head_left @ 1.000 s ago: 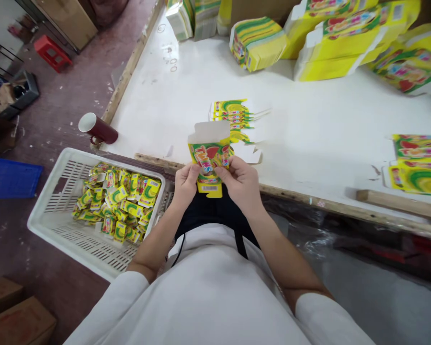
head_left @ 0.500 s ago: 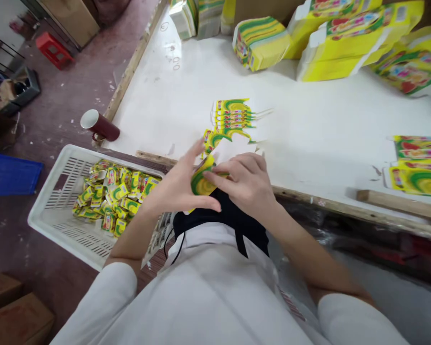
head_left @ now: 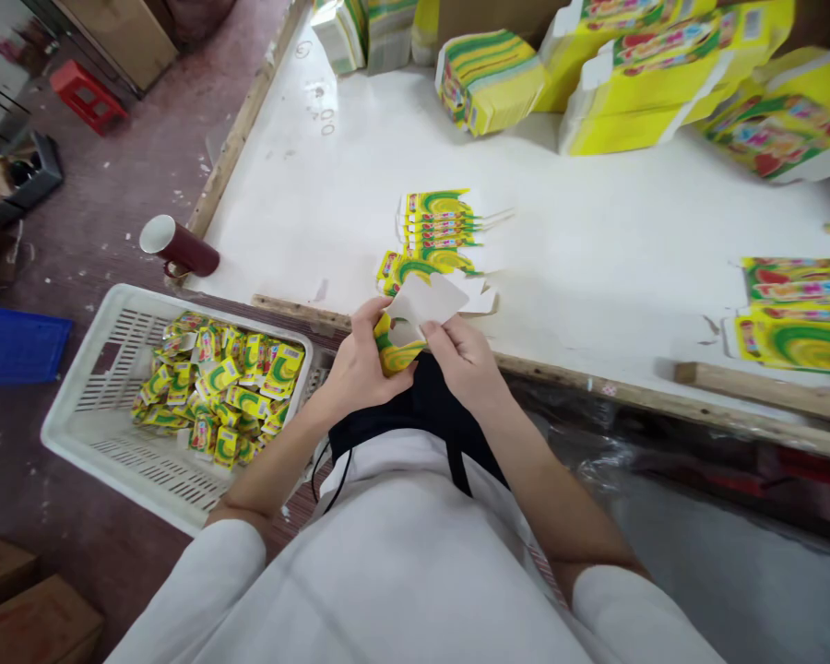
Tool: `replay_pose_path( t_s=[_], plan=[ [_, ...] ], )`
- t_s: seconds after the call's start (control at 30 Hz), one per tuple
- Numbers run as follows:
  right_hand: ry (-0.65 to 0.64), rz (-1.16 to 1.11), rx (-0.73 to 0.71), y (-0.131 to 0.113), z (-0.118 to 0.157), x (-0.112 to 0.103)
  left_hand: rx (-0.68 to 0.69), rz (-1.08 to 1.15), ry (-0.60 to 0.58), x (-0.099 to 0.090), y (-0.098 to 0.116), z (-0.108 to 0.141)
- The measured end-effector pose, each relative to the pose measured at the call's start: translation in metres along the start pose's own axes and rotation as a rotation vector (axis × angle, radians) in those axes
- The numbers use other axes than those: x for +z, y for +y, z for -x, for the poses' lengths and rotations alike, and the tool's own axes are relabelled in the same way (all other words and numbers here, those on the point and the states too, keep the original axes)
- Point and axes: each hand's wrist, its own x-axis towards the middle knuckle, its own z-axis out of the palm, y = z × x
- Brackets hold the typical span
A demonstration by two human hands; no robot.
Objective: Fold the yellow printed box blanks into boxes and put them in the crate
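Note:
Between my hands, over the table's front edge, is a small yellow and green carton [head_left: 402,358], partly unfolded with its white inner side up. My left hand [head_left: 363,364] is closed round its left side, thumb below and fingers above. The fingers of my right hand [head_left: 462,360] pinch its white flap from the right. Just beyond, a row of flat yellow-green cartons [head_left: 439,219] lies overlapped on the white table [head_left: 581,249]. One more flat carton [head_left: 394,269] lies right behind my hands, partly covered by the held one.
Left of me, a white plastic crate [head_left: 83,420] holds many small folded cartons. A maroon mug [head_left: 194,254] lies by the table's left edge. Stacked cartons [head_left: 491,83] line the back. More flat cartons [head_left: 802,314] and a wooden strip [head_left: 733,383] are at right.
My left hand has closed from spread fingers onto the carton. The carton's white inner side shows more, and my right hand has shifted to its flap. The view has shifted slightly.

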Motion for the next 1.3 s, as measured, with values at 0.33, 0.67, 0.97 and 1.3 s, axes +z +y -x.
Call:
replay_pose_path(
  t_s=[0.33,0.67,0.97,1.3],
  plan=[
    [-0.083,-0.032,-0.011,0.005,-0.001,-0.001,0.064,-0.027,-0.111,0.002,-0.001,0.005],
    [-0.192,0.373,-0.300,0.001,0.012,-0.002,0.030,0.086,-0.135,0.008,-0.011,0.005],
    [-0.145,0.388,-0.237,0.011,0.005,-0.016,-0.139,-0.151,-0.077,-0.002,0.000,0.011],
    [-0.320,0.539,-0.345,0.004,-0.001,-0.028,-0.123,-0.112,-0.061,-0.014,-0.009,0.000]
  ],
)
